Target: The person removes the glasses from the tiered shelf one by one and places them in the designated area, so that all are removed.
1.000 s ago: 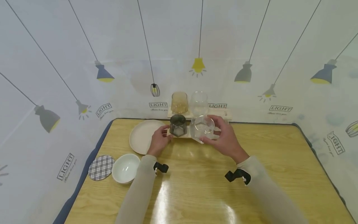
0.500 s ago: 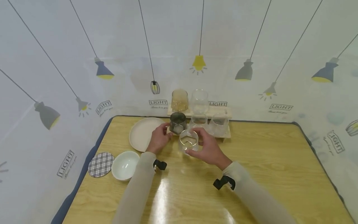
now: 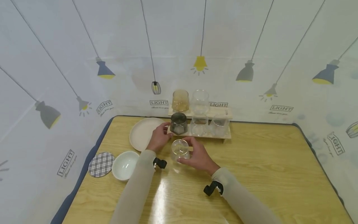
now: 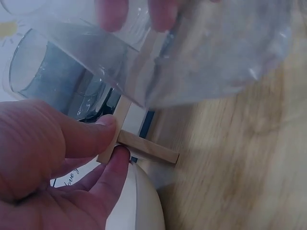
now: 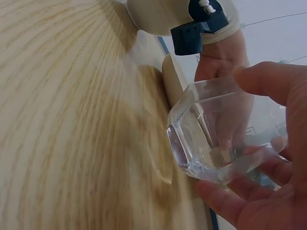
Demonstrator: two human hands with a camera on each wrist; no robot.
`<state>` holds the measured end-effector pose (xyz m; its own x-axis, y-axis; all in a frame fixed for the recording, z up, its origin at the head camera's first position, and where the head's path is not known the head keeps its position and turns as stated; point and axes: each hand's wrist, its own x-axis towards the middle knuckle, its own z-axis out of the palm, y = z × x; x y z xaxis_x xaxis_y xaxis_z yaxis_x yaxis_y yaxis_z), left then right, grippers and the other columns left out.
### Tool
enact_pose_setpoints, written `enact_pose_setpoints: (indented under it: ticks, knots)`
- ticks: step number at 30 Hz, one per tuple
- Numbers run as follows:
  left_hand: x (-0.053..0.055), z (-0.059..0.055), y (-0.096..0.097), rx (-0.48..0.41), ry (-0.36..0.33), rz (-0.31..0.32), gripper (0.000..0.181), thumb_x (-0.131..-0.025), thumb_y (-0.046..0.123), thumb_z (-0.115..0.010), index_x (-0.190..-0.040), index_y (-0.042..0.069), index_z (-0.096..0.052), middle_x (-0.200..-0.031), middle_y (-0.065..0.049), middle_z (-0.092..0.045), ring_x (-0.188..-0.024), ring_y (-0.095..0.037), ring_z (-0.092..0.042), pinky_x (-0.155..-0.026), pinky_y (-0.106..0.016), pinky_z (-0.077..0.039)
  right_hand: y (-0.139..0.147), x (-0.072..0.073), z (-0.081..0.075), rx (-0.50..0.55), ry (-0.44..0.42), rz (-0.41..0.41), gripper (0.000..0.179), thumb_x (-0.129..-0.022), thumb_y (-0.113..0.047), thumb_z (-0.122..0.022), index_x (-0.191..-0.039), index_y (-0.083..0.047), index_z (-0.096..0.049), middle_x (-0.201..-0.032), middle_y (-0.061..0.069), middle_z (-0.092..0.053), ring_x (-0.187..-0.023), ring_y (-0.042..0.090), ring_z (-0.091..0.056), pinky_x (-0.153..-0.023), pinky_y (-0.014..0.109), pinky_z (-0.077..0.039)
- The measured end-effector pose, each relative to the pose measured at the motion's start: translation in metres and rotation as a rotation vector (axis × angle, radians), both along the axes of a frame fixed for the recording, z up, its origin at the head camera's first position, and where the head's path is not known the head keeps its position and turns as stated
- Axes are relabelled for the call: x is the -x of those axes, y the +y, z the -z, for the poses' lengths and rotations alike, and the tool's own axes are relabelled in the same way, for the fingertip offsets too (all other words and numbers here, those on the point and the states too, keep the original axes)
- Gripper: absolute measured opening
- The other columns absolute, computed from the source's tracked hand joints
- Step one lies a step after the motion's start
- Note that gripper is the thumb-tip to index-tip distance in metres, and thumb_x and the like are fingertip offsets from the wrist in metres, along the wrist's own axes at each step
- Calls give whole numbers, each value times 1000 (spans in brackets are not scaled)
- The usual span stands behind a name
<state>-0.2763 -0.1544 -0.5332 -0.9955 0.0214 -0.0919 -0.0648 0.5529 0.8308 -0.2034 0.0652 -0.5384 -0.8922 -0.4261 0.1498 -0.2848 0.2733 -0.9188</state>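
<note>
My right hand [image 3: 199, 155] grips a clear glass [image 3: 180, 150] around its side, just in front of the wooden rack [image 3: 207, 135]. In the right wrist view the clear glass [image 5: 211, 132] shows a faceted base held above the tabletop. With thumb and fingers, my left hand [image 3: 158, 137] pinches the left end of the rack's lower shelf; the left wrist view shows that thumb [image 4: 96, 136] on the wooden edge. On the lower shelf stand a dark grey glass [image 3: 178, 123] and two clear glasses [image 3: 199, 126]. An amber glass [image 3: 180, 101] and another clear glass [image 3: 200, 102] occupy the upper shelf.
A pale plate [image 3: 139, 137] lies left of the rack, partly behind my left hand. Nearer me are a white bowl [image 3: 125, 166] and a round checked coaster [image 3: 101, 165]. A lamp-patterned wall covering [image 3: 257, 93] rises behind the wooden table [image 3: 268, 161].
My right hand has carried the clear glass away from the front of the rack, toward me and to the left. The left hand keeps its hold on the rack's end.
</note>
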Motion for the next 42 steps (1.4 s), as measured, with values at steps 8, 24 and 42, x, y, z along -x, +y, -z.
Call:
enact_pose_setpoints:
  ticks: [8,24,42]
  knots:
    - [0,0,-1,12,7,-4,60,-94,13,-76,-150,8,-55,-135,-23,-69,-124,-38,-68,-108,-51,-54,-8,-1,5,-21,-5,-39,79,-76,-18,-97,-140,-2,-53,-134,19,-66,-126,35,-65,-90,41,-64]
    - [0,0,-7,2,-20,0,62,-94,11,-76,-151,7,-52,-134,-23,-68,-121,-37,-69,-105,-51,-56,-14,-3,7,-97,-17,-70,88,-76,-22,-97,-148,-7,-47,-148,16,-59,-138,36,-59,-108,50,-55]
    - [7,3,-3,1,-18,4,61,-94,14,-78,-150,9,-54,-135,-23,-66,-122,-37,-67,-105,-51,-55,23,7,-49,-49,110,-5,68,-91,-20,-85,-149,-10,-51,-150,14,-57,-140,38,-55,-105,46,-58]
